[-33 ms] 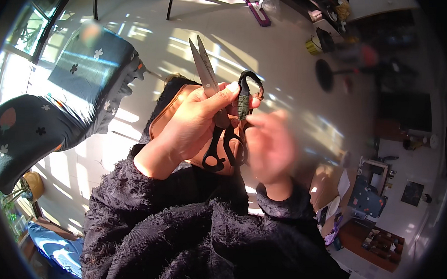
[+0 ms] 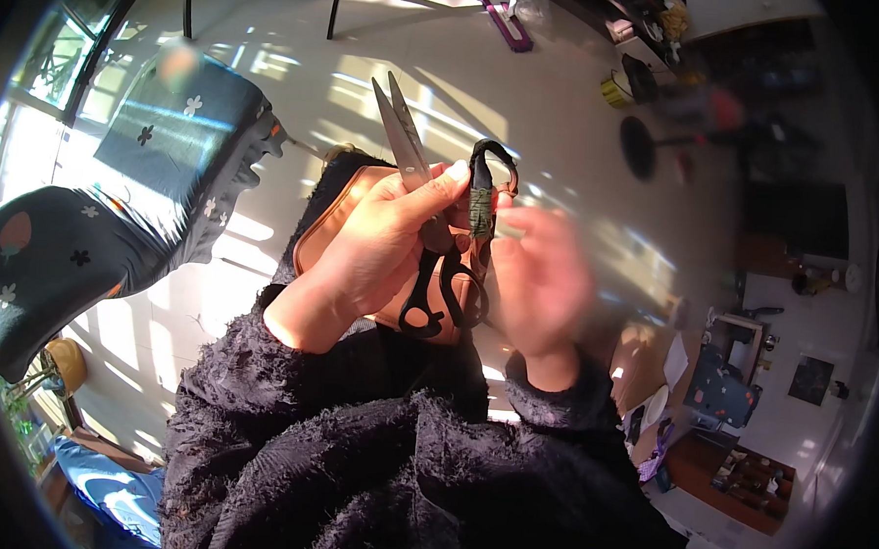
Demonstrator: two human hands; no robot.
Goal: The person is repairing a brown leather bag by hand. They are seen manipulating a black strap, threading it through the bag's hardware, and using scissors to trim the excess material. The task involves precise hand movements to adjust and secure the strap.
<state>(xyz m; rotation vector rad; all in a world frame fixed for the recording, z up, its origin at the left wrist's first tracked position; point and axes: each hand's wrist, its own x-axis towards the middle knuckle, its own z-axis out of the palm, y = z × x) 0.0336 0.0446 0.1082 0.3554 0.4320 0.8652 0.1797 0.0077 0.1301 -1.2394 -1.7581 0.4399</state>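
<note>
My left hand (image 2: 388, 228) is closed around a pair of scissors (image 2: 403, 136), their blades apart at the tips and pointing up, the black handles (image 2: 436, 299) hanging below. Between its thumb and fingers it also keeps a black bent loop (image 2: 482, 159) with green cord (image 2: 479, 212) wound round its lower part. A shiny metal-looking curve shows at the loop's right side. My right hand (image 2: 542, 279) is beside the wound cord, its fingers smeared by motion. Beneath the hands rests a tan leather-like piece (image 2: 339, 211) with a stitched-looking edge, partly hidden.
A dark flower-patterned covered seat (image 2: 186, 131) stands at left. Sunlight stripes the pale floor (image 2: 371, 36). A black round-based object (image 2: 638, 149) is at right, near a yellow container (image 2: 616, 91). Blue fabric (image 2: 111, 486) lies lower left; a brown table (image 2: 710, 478) stands lower right.
My right hand has shifted slightly to the right and up beside the wound cord. My left hand and the scissors have stayed in place.
</note>
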